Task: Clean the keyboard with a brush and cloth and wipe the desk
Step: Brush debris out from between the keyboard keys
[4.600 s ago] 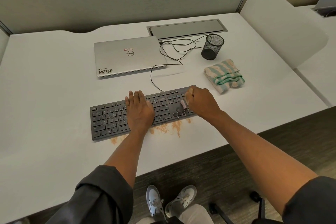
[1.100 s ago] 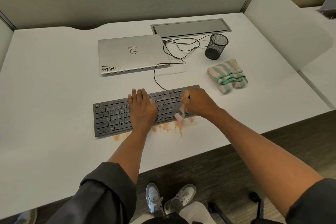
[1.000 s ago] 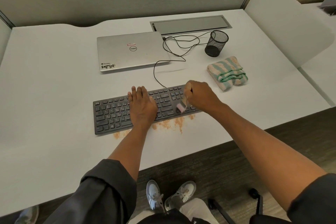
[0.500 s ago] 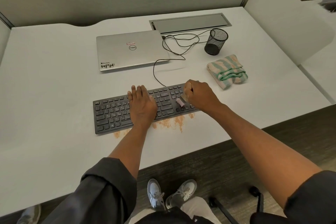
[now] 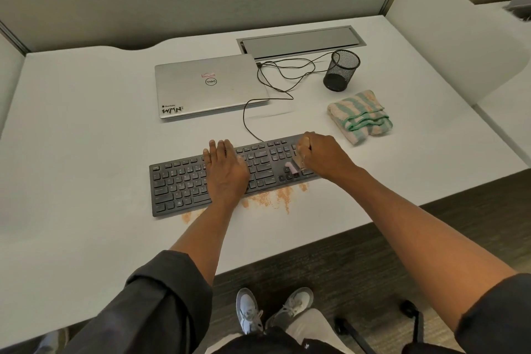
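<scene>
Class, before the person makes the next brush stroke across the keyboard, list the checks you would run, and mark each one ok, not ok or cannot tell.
1. Keyboard held steady: ok, left hand rests flat on the keys.
2. Brush gripped: ok, right hand holds it, pink bristles on the keys.
3. Crumbs off the desk: not ok, orange crumbs lie along the keyboard's near edge.
4. Striped cloth ready for wiping: ok, folded beside the keyboard's right end.
5. Keys free of crumbs: cannot tell.
</scene>
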Action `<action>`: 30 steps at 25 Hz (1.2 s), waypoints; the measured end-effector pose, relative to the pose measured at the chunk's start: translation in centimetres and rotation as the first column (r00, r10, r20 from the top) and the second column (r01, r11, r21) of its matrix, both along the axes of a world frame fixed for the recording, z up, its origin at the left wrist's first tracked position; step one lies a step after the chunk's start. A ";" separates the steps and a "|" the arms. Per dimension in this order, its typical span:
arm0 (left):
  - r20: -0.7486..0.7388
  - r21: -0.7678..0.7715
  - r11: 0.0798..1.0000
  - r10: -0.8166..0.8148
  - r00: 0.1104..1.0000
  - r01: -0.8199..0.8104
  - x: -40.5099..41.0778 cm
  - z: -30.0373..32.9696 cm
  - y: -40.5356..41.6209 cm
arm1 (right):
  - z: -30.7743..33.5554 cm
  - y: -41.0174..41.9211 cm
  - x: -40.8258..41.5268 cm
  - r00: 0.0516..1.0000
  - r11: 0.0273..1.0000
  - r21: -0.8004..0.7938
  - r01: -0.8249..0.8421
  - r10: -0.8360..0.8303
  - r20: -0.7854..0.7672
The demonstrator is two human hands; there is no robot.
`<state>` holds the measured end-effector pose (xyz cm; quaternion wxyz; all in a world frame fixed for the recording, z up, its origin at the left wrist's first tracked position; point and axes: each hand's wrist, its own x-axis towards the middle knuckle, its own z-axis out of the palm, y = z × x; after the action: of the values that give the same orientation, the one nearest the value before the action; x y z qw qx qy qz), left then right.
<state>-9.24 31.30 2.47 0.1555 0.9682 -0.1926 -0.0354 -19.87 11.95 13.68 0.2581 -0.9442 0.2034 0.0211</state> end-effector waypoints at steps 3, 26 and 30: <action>-0.012 0.012 1.000 -0.016 1.000 0.016 0.2 0.2 -0.1 | 0.7 -0.8 0.3 0.999 0.999 0.035 0.021 -0.023 0.037; -0.009 -0.008 0.997 -0.080 0.997 0.080 -2.0 0.4 -6.8 | 2.0 -7.1 5.2 0.972 0.959 0.181 -0.217 0.230 -0.054; -0.002 0.001 0.998 -0.067 0.998 0.067 -1.9 0.3 -7.1 | 2.9 -7.7 6.0 0.954 0.933 0.207 -0.293 0.300 -0.001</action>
<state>-11.16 24.22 2.80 0.1537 0.9614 -0.2246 -0.0414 -13.92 4.26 16.55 0.3443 -0.9321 0.0595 0.0961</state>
